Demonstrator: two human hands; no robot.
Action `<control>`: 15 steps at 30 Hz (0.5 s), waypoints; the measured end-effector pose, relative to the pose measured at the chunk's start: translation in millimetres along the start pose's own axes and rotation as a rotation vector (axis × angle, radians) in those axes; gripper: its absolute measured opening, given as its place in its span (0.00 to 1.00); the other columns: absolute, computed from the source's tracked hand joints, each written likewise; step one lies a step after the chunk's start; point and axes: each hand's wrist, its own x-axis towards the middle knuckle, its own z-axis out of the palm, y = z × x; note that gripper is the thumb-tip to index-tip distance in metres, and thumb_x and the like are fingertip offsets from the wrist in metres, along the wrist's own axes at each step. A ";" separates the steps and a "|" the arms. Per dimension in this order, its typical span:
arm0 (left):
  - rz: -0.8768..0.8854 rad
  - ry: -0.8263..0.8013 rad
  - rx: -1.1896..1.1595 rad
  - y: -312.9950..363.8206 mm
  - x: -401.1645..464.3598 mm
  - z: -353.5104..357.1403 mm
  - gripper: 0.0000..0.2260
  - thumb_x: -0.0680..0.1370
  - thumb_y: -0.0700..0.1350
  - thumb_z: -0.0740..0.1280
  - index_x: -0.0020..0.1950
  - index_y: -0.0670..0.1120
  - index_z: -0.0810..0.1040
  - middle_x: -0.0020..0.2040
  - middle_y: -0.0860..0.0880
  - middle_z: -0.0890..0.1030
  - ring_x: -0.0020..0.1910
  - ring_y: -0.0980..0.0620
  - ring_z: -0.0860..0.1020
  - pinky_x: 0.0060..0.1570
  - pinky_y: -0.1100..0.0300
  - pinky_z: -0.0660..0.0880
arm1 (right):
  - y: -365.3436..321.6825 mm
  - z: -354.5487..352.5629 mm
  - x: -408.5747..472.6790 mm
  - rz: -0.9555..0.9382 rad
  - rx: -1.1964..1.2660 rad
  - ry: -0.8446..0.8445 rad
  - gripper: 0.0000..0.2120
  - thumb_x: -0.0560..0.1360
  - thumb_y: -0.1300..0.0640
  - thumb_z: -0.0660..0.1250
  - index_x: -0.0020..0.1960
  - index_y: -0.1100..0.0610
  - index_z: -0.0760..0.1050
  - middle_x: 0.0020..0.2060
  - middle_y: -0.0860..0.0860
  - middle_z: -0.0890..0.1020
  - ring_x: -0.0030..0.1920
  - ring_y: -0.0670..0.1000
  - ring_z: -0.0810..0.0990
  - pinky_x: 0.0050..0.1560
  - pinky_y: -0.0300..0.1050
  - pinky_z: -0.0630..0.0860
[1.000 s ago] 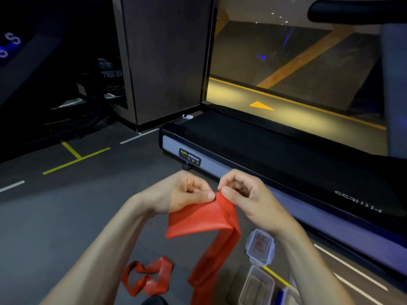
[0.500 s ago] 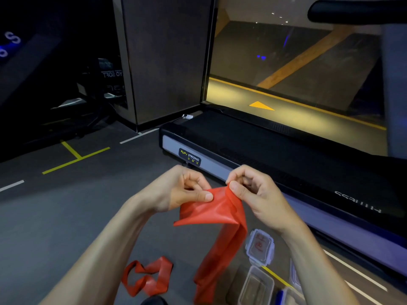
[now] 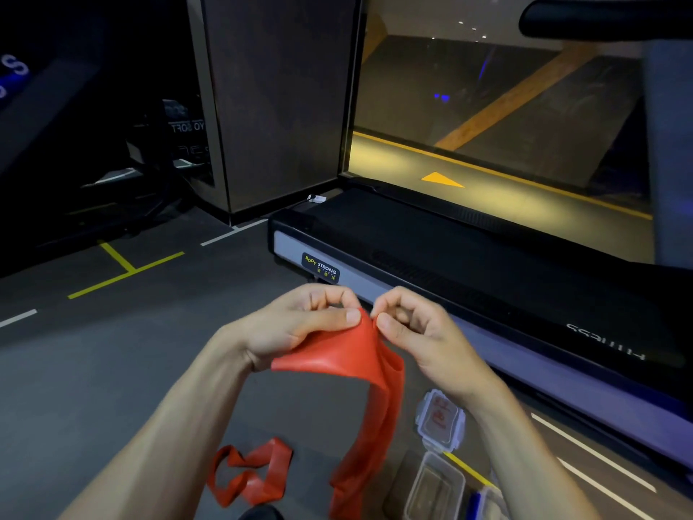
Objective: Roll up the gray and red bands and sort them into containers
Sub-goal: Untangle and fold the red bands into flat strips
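A wide red band [image 3: 348, 354] hangs in front of me, its long tail dropping toward the floor at the bottom of the view. My left hand [image 3: 300, 324] and my right hand [image 3: 416, 332] both pinch its top edge between thumb and fingers, close together. A second red band [image 3: 249, 472] lies crumpled in a loop on the grey floor at lower left. A clear open container [image 3: 435, 486] sits on the floor at lower right, with a clear lid [image 3: 440, 420] lying just beyond it. No gray band is visible.
A black treadmill [image 3: 487, 264] with a grey side rail runs across the right, close behind my hands. A dark pillar [image 3: 277, 106] stands at the back. Yellow and white lines [image 3: 123, 268] mark the grey floor at left. Another clear container edge [image 3: 487, 501] shows at the bottom right.
My hands have drawn closer together at the band's top edge, bunching the red material between them. The band's tail still hangs down; the loop on the floor has not moved.
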 end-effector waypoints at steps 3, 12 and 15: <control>0.031 -0.017 -0.054 -1.7 4.1 4.6 0.11 0.76 0.50 0.75 0.47 0.44 0.79 0.48 0.34 0.72 0.46 0.37 0.68 0.43 0.47 0.64 | 1.8 8.8 2.4 0.003 0.156 0.023 0.02 0.80 0.58 0.66 0.51 0.57 0.75 0.41 0.46 0.79 0.41 0.42 0.75 0.47 0.34 0.73; -0.023 0.050 0.288 -2.9 1.1 -4.4 0.06 0.76 0.45 0.74 0.43 0.44 0.82 0.33 0.46 0.78 0.28 0.56 0.69 0.28 0.63 0.63 | 3.1 10.5 4.2 0.023 -0.040 -0.018 0.06 0.80 0.53 0.68 0.52 0.57 0.77 0.53 0.65 0.82 0.56 0.65 0.81 0.63 0.63 0.74; -0.012 0.083 0.426 -4.8 0.5 -6.4 0.09 0.76 0.48 0.76 0.44 0.43 0.82 0.33 0.46 0.78 0.31 0.53 0.70 0.31 0.61 0.65 | 3.3 9.8 3.5 0.024 -0.162 -0.045 0.03 0.80 0.58 0.67 0.50 0.58 0.78 0.42 0.55 0.82 0.44 0.50 0.78 0.51 0.51 0.73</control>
